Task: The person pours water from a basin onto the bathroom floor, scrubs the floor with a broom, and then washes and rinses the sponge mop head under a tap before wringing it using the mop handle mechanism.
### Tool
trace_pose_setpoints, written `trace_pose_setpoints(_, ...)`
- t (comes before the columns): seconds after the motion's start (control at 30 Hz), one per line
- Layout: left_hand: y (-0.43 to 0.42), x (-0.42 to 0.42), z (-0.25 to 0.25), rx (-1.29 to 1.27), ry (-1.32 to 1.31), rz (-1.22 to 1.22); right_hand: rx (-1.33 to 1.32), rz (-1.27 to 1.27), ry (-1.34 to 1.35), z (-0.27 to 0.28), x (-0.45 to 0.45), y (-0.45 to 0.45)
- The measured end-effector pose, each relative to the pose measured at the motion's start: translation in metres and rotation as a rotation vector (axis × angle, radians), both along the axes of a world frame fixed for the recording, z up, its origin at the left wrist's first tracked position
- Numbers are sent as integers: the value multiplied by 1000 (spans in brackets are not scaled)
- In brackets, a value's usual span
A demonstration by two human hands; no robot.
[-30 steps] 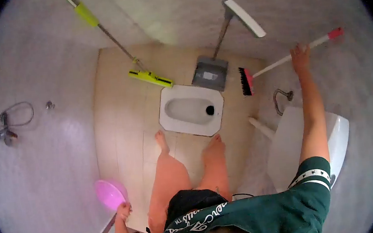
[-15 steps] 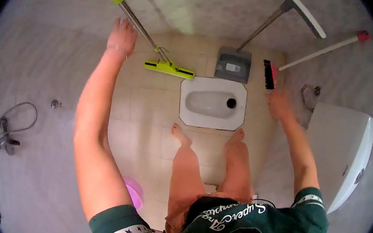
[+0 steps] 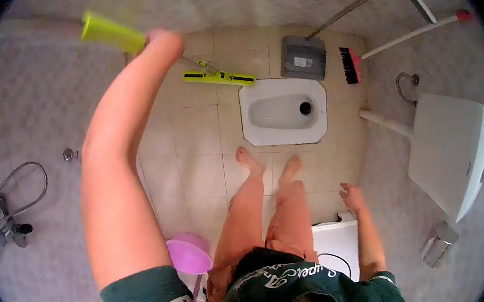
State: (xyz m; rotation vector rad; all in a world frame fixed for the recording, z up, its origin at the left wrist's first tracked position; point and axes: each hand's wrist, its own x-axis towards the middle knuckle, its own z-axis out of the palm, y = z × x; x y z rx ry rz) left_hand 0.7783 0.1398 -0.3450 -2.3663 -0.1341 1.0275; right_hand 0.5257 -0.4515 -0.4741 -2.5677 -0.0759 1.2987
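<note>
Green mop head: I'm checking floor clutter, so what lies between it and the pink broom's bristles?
In the head view, the grey dustpan lies between the green mop head and the pink broom's bristles.

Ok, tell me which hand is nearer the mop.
Left. The left hand is at the pole of the mop, by its green grip, seemingly grasping it; the right hand is well apart from it, lower in view.
</note>
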Motion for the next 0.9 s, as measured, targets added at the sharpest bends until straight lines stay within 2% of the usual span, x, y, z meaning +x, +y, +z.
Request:
trace_pose_setpoints(0.07,13,-39,-5,-124,39,148,119,-73,-1,-6,-7,19)
trace_pose_setpoints(0.13,20,-74,-9,-177,391,551,170,-77,-14,-4,-8,46)
trace_pose_setpoints(0.17,5,-93,10,-187,578,545,207,-163,-3,3,-3,62)
trace_pose_setpoints(0.2,23,-131,-11,-394,570,743,251,-248,3,4,1,71)
trace_pose_setpoints(0.3,-3,-226,-20,-595,391,1079,389,-300,8,-47,-19,54)
trace_pose_setpoints(0.33,6,-266,-53,-651,308,1232,395,-315,8,-48,-23,53)
trace_pose_setpoints(0.37,-5,-283,-58,-651,200,1455,383,-308,-4,-49,-22,50)
trace_pose_setpoints(0.4,-6,-302,-70,-707,222,1556,364,-299,-8,-48,-27,48)
trace_pose_setpoints(0.43,-8,-310,-71,-791,271,1781,361,-300,2,-45,-31,46)
trace_pose_setpoints(0.5,-8,-318,-74,-867,250,1983,333,-261,1,-36,-31,41)
trace_pose_setpoints(0.53,-7,-319,-73,-875,247,1984,332,-257,-3,-39,-33,37)
trace_pose_setpoints(0.6,-9,-331,-65,-1219,291,2208,195,-319,122,-45,-38,20)
trace_pose_setpoints(0.63,-7,-338,-68,-1215,293,2219,191,-314,129,-53,-38,18)
trace_pose_setpoints(0.7,-5,-348,-77,-1508,135,2297,65,-204,89,-71,-44,23)
trace_pose_setpoints(0.73,-5,-346,-79,-1458,45,2379,27,-50,61,-74,-38,40)
trace_pose_setpoints(0.77,3,-350,-89,-1447,69,2399,9,-48,78,-80,-35,58)
trace_pose_setpoints(0.83,12,-362,-104,-1521,207,2083,-8,-117,102,-74,-19,114)
trace_pose_setpoints(0.9,12,-359,-98,-1497,201,2021,26,-71,104,-70,5,174)
